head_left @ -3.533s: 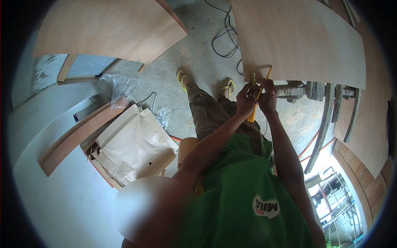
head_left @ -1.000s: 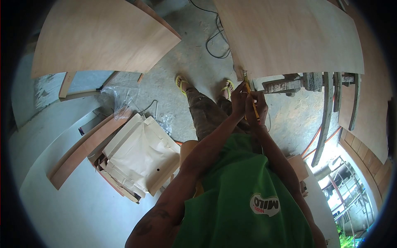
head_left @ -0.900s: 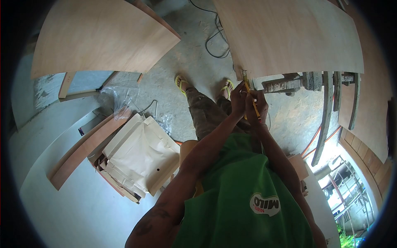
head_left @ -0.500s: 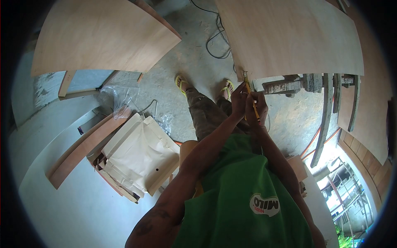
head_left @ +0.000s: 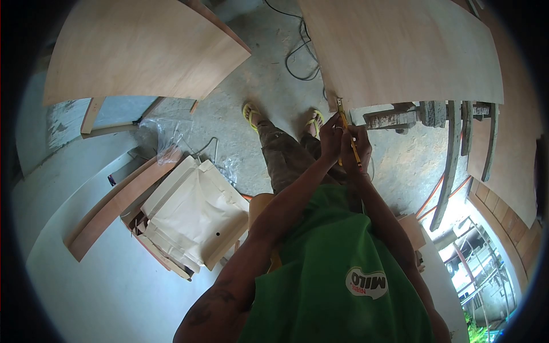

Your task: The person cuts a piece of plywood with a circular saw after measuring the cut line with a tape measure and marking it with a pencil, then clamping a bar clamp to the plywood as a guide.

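Observation:
My left hand (head_left: 330, 139) is closed around a yellow tape measure (head_left: 341, 108), whose tip lies at the near left corner of a plywood sheet (head_left: 409, 54). Right beside it, my right hand (head_left: 357, 147) is closed on a slim yellow pencil (head_left: 355, 153) that slants down between the hands. Both hands are close together, just below the sheet's near edge. The fingers partly cover the tape and the pencil.
Another plywood sheet (head_left: 146, 51) is at upper left. Wooden supports (head_left: 394, 119) show beneath the right sheet. A black cable (head_left: 297, 67) loops on the concrete floor. An opened cardboard box (head_left: 194, 211) and clear plastic wrap (head_left: 168, 136) lie at left.
My right hand and the pencil have shifted very slightly. The tape's tip stays at the sheet's corner.

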{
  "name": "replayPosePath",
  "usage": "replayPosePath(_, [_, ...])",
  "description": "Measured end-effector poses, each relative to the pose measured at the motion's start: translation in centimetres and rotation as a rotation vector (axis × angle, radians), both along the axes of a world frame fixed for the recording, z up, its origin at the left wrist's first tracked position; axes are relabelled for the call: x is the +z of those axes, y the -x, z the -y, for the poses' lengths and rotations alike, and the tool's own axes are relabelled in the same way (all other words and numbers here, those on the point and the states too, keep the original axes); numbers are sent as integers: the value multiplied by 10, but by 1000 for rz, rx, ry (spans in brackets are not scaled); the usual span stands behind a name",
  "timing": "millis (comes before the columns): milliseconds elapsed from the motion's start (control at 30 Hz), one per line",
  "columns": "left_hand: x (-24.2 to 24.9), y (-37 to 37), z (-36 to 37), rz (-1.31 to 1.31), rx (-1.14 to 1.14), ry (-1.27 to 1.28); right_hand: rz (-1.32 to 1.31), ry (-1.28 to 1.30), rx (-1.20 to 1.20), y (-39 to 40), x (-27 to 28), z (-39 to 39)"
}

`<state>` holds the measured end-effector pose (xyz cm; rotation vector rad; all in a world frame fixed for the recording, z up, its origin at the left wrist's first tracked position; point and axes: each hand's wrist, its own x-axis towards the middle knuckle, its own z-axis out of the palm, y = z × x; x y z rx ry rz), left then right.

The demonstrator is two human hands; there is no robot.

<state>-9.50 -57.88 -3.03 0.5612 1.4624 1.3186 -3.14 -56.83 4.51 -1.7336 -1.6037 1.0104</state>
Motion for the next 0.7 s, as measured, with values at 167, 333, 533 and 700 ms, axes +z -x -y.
replayPosePath(167, [9, 4, -1, -77, 3, -71, 11, 12, 15, 0, -1, 1])
replayPosePath(333, [6, 0, 6, -308, 49, -192, 28, -56, 25, 1, -4, 2])
replayPosePath(533, [6, 3, -1, -29, 23, -91, 9, 11, -13, 4, 2, -1])
replayPosePath(700, [5, 7, -2, -15, -36, -91, -2, 25, -10, 4, 6, -3])
